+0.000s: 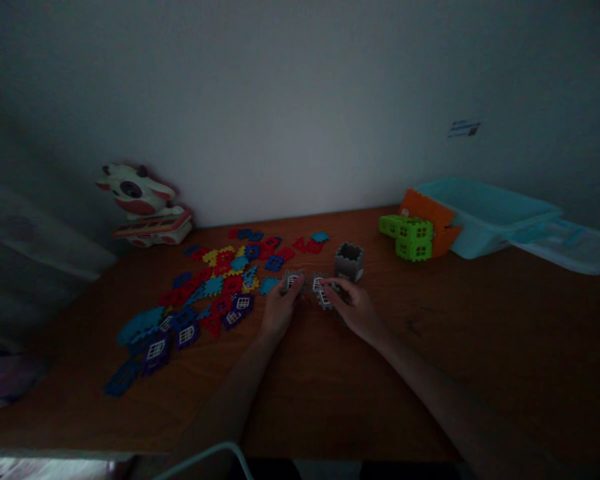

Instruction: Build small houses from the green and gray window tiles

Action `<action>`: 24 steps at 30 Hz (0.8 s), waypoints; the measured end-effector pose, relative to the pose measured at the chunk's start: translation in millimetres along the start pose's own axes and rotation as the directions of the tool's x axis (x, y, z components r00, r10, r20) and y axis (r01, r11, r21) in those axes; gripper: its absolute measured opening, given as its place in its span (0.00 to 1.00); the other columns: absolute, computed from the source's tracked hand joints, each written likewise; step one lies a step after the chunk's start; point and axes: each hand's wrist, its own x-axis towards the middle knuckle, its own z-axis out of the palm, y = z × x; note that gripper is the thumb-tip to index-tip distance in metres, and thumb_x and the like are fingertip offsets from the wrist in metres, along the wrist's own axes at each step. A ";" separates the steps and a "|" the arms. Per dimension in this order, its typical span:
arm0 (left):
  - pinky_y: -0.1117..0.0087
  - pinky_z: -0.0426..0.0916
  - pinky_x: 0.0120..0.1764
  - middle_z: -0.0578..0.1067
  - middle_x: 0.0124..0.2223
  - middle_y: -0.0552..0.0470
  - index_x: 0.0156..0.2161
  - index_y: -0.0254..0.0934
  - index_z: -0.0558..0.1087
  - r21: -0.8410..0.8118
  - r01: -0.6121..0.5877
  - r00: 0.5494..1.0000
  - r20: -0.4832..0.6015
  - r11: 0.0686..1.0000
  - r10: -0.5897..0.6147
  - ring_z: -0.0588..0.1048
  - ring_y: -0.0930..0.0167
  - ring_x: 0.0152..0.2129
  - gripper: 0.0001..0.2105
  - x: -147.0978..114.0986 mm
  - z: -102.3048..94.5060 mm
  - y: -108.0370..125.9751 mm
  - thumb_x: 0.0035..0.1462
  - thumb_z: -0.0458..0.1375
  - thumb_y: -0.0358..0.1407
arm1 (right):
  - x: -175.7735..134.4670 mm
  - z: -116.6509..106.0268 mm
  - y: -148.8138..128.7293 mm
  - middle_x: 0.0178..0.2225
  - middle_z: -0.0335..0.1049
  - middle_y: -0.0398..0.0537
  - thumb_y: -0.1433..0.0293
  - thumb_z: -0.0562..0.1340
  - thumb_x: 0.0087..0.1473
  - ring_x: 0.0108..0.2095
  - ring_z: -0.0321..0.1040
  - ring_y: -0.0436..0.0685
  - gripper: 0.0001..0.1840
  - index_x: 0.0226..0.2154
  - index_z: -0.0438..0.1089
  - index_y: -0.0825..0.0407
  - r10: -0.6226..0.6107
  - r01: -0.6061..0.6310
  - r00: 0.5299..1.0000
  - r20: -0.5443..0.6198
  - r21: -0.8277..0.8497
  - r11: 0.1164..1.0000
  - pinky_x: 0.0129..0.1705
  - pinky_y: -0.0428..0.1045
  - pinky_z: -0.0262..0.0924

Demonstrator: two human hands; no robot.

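Near the middle of the table my left hand [281, 305] pinches a grey interlocking tile [291, 280] with a white window. Just to its right, my right hand [353, 305] grips two joined grey window tiles [323, 292], also with white window inserts. A small gap lies between the pieces in the two hands. Right behind my right hand stands a grey open-topped box [349, 261] built from similar tiles. Parts of the held tiles are hidden by my fingers.
Many loose coloured tiles [213, 287] spread over the wooden table [300, 400] on the left. A toy cow keyboard [147, 207] stands back left. On the right are a green and orange tile building [414, 239], a turquoise bin [485, 213] and a clear lid [570, 247].
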 end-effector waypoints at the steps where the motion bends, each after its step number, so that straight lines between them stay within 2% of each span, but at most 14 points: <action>1: 0.75 0.66 0.33 0.77 0.34 0.53 0.37 0.35 0.80 -0.026 0.010 1.000 -0.008 1.000 -0.010 0.72 0.74 0.30 0.21 0.5 0.4 -0.3 0.41 0.73 0.48 | 0.3 -0.2 -0.3 0.40 0.79 0.49 0.58 0.62 0.60 0.37 0.76 0.56 0.16 0.46 0.76 0.48 0.004 -0.004 1.000 -0.013 0.007 1.000 0.38 0.50 0.70; 5: 0.73 0.68 0.35 0.78 0.33 0.51 0.32 0.34 0.79 -0.006 0.034 0.999 -0.013 0.999 -0.034 0.73 0.72 0.30 0.20 2.0 -0.6 -1.8 0.38 0.74 0.48 | 0.9 -0.8 -4.2 0.38 0.79 0.48 0.58 0.62 0.60 0.33 0.75 0.55 0.16 0.45 0.76 0.49 0.017 -0.016 0.999 -0.041 0.019 1.000 0.34 0.49 0.71; 10: 0.70 0.68 0.37 0.79 0.34 0.51 0.34 0.35 0.81 0.195 -0.017 0.999 0.050 0.981 0.007 0.75 0.69 0.32 0.19 -0.9 -3.3 -2.2 0.46 0.69 0.50 | -0.5 -1.5 -5.1 0.40 0.79 0.48 0.60 0.61 0.61 0.37 0.76 0.56 0.14 0.45 0.76 0.47 -0.066 0.063 0.997 -0.027 -0.084 0.994 0.38 0.51 0.71; 15: 0.70 0.66 0.35 0.78 0.29 0.53 0.31 0.35 0.81 0.356 -0.097 0.995 0.069 0.929 0.077 0.74 0.68 0.29 0.17 -3.1 -4.2 2.9 0.50 0.67 0.50 | -1.4 -2.5 -0.8 0.43 0.79 0.49 0.62 0.61 0.62 0.39 0.77 0.58 0.13 0.47 0.75 0.45 -0.134 0.133 0.991 0.003 -0.169 0.977 0.41 0.53 0.71; 24: 0.68 0.67 0.37 0.79 0.31 0.51 0.33 0.36 0.82 0.359 -0.088 0.994 0.090 0.929 0.059 0.75 0.66 0.31 0.19 -1.9 -6.3 1.5 0.50 0.66 0.52 | -3.3 -2.9 -7.9 0.45 0.79 0.50 0.63 0.60 0.63 0.43 0.77 0.59 0.12 0.47 0.75 0.45 -0.201 0.200 0.980 0.019 -0.212 0.957 0.46 0.56 0.71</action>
